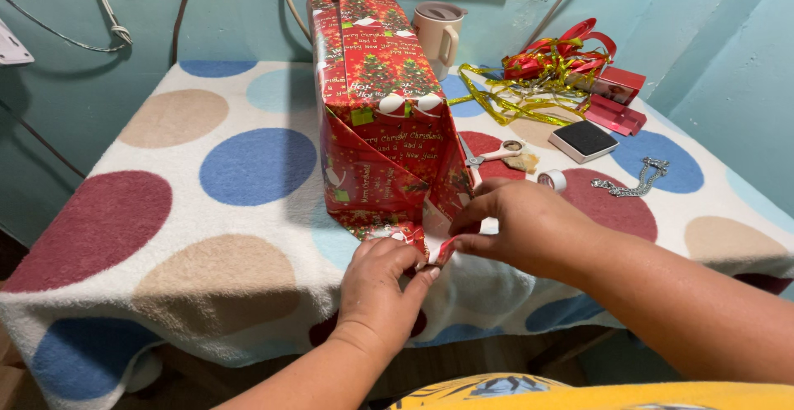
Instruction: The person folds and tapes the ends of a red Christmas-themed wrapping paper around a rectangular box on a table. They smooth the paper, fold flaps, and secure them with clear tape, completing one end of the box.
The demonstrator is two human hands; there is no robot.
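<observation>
2 hands folded the paper flap at the near end of a gift box.

The left hand (379, 282) and right hand (529, 228) pinched the flap (437, 245) between them; the wrapped box (380, 121) stretched away beyond, scissors (496, 154) and tape (552, 180) just past the right hand. Creasing looked underway; taping seemed due next.

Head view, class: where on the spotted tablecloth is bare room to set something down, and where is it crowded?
Free: the wide stretch of spotted tablecloth left of the red paper-wrapped box. Crowded: right of it, with scissors, ribbon tangle, black pad, chain.
</observation>
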